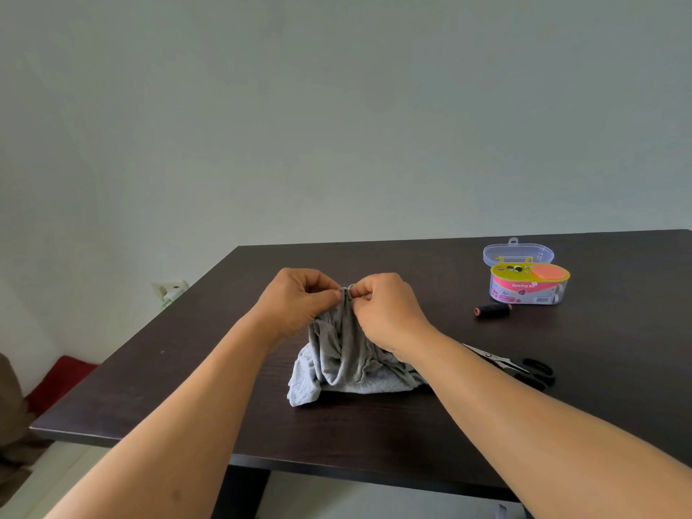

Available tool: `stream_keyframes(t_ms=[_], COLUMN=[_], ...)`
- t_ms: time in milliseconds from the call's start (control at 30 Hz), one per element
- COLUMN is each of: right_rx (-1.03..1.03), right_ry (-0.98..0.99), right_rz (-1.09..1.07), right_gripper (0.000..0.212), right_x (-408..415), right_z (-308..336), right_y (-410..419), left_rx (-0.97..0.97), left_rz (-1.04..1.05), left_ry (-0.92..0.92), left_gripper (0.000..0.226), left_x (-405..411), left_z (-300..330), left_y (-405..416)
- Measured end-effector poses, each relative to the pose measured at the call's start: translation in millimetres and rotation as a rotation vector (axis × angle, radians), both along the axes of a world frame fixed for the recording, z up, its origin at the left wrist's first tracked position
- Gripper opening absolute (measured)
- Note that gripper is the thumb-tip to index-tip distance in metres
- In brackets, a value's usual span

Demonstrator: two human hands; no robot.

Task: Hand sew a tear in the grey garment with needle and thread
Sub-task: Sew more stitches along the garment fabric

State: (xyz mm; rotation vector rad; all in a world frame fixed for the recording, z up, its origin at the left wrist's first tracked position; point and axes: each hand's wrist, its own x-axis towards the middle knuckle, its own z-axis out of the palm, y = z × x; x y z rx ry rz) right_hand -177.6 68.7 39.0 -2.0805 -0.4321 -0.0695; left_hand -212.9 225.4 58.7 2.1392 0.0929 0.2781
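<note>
I've got the grey garment (346, 354) bunched at the middle of the dark table (187, 368), its top fold lifted. My left hand (296, 305) and right hand (385, 312) both pinch that raised edge, fingers curled tight, tips almost meeting. I can't make out needle or thread between them — too small — so I can't tell how much is stitched. Spool (492, 310), open sewing kit (528, 284) and scissors (516, 365) lie off to the right; I'd guess mid-mend, cutting still ahead.
</note>
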Motion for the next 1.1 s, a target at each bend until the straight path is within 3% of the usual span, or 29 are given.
stream_keyframes(t_ms=[167,333,800,967,1100], right_rx=[0.016,-0.005,-0.228,-0.196,-0.069], right_ry=[-0.005,-0.011,-0.111,-0.075,0.012], right_rz=[-0.032,-0.02,0.081,0.105,0.105], right_gripper=[0.023,0.024,0.031,0.031,0.029], right_x=[2,4,3,7,13], right_z=[-2,-2,12,11,5], right_y=[4,2,-9,-12,-11], left_rx=[0.021,0.029,0.026,-0.001,-0.131], left_rz=[-0.082,-0.022,-0.043,-0.076,-0.11], left_ry=[0.043,0.002,0.029,0.056,0.077], left_gripper=[0.004,0.006,0.01,0.011,0.01], left_x=[-1,-1,4,5,2], left_z=[-2,-1,-2,-4,-7], left_y=[-1,3,7,7,5])
